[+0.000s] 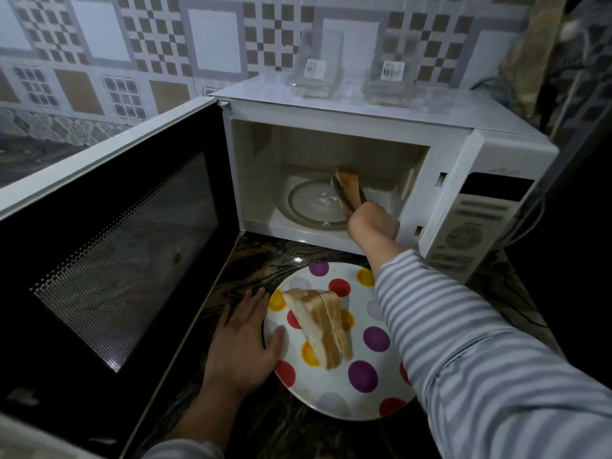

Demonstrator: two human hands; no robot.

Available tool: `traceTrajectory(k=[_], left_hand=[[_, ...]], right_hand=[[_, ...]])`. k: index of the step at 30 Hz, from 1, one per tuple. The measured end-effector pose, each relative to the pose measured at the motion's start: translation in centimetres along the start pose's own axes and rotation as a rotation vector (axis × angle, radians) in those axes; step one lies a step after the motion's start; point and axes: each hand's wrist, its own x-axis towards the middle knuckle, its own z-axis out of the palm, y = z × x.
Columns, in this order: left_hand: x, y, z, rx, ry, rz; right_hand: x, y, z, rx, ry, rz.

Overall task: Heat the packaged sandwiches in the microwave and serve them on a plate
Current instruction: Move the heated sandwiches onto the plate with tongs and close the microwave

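A white microwave (364,107) stands on the dark counter with its door (109,260) swung wide open to the left. My right hand (372,223) reaches into the cavity and grips a sandwich (347,187), held on edge above the right side of the glass turntable (311,202). In front of the microwave lies a white plate with coloured dots (357,332), and another sandwich (319,326) rests on it. My left hand (243,339) lies flat at the plate's left rim, thumb on the plate, fingers spread on the counter.
Two clear glass containers (318,64) (390,74) stand on top of the microwave. The control panel (470,226) is at the right. A patterned tile wall runs behind. The open door blocks the counter to the left; white crumbs lie on the turntable.
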Motion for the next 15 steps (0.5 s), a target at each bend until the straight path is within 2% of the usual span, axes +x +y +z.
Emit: traceTrajectory(k=[3,7,12,15], left_hand=[[0.1,0.1,-0.1,-0.003,-0.005,-0.003],[0.1,0.2,-0.2,-0.004,-0.009,-0.003],[0.4,0.2,-0.4,0.063,-0.047,-0.008],[0.4,0.3,-0.3,0.101,-0.074,-0.005]], right_hand=[[0.0,0.3,-0.1,0.053,-0.005,0.004],[-1.9,1.2,-1.8,0.129,0.006,-0.095],[-7.2,4.3,-5.2,0.117,0.057,-0.224],[-11.2,7.6,-6.3,0.187,0.027,-0.279]])
